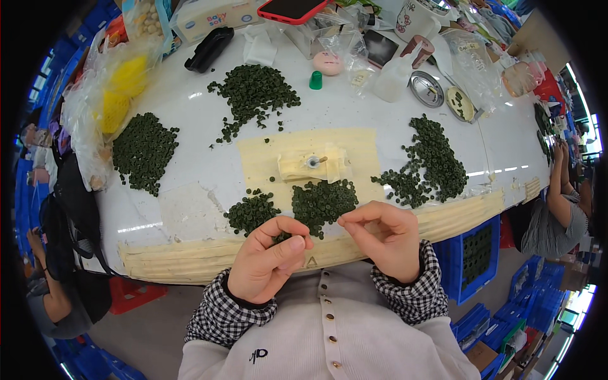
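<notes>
Both hands are raised over the near edge of the white worktop. Left hand: thumb and forefinger pinched together on a small dark green ring, other fingers curled. Right hand: thumb and forefinger tips pinched; whether anything sits between them cannot be told. Two near piles of green rings lie just beyond the hands, in front of a taped fixture with a peg. Larger ring heaps lie to either side and farther back

Factory assembly bench: green parts piles, blue crates, co-workers nearby.
</notes>
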Available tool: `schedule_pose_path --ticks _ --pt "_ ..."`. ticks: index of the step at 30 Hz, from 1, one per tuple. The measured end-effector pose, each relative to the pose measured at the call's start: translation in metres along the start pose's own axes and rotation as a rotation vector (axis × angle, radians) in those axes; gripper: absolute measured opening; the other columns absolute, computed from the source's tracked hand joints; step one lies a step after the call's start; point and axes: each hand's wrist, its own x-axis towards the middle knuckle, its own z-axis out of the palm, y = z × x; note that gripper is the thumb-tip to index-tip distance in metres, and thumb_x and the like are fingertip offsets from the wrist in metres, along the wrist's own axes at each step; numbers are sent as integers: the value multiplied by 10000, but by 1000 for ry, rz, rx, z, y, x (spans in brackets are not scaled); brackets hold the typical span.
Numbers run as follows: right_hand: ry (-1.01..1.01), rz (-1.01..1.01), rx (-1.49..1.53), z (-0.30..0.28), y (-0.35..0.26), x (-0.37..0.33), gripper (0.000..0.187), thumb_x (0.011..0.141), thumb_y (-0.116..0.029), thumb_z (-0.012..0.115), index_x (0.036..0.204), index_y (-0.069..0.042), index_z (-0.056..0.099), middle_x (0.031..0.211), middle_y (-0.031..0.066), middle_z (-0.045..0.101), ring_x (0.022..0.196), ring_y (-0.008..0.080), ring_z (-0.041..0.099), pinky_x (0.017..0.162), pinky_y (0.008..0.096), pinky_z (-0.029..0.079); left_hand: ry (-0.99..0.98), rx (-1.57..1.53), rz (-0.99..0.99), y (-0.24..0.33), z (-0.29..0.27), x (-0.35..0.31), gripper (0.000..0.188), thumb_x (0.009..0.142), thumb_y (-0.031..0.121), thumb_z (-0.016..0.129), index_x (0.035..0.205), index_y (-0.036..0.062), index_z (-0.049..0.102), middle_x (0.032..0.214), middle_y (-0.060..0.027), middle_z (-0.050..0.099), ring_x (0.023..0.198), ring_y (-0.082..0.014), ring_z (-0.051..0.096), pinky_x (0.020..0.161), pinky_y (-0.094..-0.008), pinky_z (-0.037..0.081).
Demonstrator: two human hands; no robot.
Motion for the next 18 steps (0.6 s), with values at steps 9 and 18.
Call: schedule_pose_path --ticks 9,18 --pt "-120 166 374 0 -5 0 160 834 70 604 990 45 627 953 107 669 915 137 637 822 247 492 8 12 2 0 -1 -2 186 921 50 545 1092 8 608 987 -118 662 582 -41 356 544 -177 337" --pt "-133 123 354 5 -2 -1 150 830 57 616 979 40 611 949 95 660 919 141 642 820 249 498 9 -5 16 -2 -2 -3 175 908 25 558 1077 6 598 953 -105 659 592 -43 367 547 -177 339"
